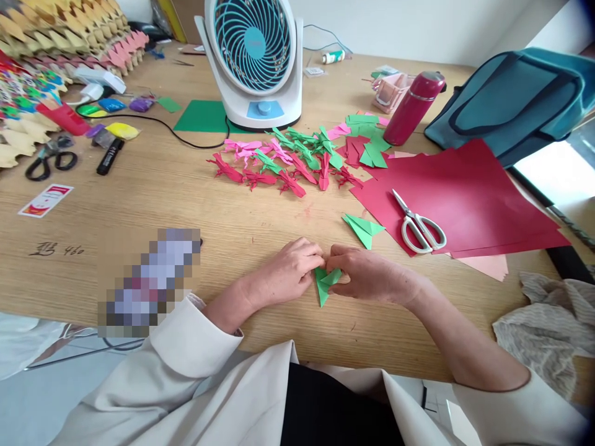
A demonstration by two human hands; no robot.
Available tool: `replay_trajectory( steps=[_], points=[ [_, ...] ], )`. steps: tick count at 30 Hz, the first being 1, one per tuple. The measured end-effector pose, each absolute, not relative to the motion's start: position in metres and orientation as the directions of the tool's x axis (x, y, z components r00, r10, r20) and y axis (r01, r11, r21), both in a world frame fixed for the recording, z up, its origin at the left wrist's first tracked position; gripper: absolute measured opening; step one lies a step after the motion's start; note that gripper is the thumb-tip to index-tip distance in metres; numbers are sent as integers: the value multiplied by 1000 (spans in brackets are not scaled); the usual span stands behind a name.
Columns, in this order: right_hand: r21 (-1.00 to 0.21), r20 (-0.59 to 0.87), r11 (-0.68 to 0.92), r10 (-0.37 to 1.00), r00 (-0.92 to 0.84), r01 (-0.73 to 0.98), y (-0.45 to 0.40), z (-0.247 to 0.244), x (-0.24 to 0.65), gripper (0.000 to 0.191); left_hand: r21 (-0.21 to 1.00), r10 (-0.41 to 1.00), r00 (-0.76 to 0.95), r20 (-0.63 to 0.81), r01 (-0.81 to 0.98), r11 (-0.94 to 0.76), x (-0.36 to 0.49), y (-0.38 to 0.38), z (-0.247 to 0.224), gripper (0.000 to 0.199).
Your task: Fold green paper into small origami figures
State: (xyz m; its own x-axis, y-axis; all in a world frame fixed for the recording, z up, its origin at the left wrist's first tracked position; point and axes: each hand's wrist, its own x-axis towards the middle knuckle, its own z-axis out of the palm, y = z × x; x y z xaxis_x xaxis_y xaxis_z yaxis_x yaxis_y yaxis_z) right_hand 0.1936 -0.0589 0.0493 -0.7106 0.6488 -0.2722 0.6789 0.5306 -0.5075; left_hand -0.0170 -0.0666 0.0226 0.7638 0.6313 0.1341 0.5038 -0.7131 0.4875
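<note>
Both hands meet over a folded green paper point(325, 284) on the wooden table, near its front edge. The fingers of my left hand point(290, 267) are closed at its upper left edge. My right hand point(372, 272) pinches the paper from the right, thumb and fingers bent over it. Fingers cover its upper part. Just beyond the right hand lies another folded green paper point(363, 229), pointed in shape. Farther back spreads a pile of folded paper figures in red point(290, 184), green point(302, 148) and pink point(246, 148).
White-handled scissors point(421, 230) lie on red paper sheets point(465, 198) at right. A red bottle point(413, 108) and teal bag point(515, 105) stand behind. A fan point(255, 62) is at the back. Black-handled scissors point(51, 162) and a marker point(110, 156) lie left; a blurred-out object point(153, 279) is nearer.
</note>
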Motion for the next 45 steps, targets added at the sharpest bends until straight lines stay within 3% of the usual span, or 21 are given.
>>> replay_trajectory(
  steps=[5,9,13,19,24,27,37,45],
  points=[
    [-434,-362,528,640,-678,730,-56,58,194,4,470,621,776,111,510,-720,-17,-68,24,22],
    [-441,-380,519,630,-677,732,-54,58,197,9,453,627,772,104,524,-721,-16,-70,26,17],
    [-421,-377,530,635,-674,736,-52,55,205,10,438,641,760,112,541,-718,-14,-70,23,23],
    [-452,-303,535,660,-687,713,-55,52,215,17,413,673,726,139,575,-706,-6,-70,15,12],
    [-476,-153,566,701,-696,674,-65,42,214,5,373,714,677,177,625,-686,0,-73,12,13],
    [-470,-78,601,701,-708,646,-70,35,213,8,366,726,661,190,638,-677,1,-75,11,13],
    [-375,26,670,699,-715,641,-69,29,217,14,299,769,615,176,710,-637,13,-84,11,20],
    [-370,34,671,701,-713,642,-68,21,226,20,362,764,617,190,679,-639,6,-82,6,17]
  ],
)
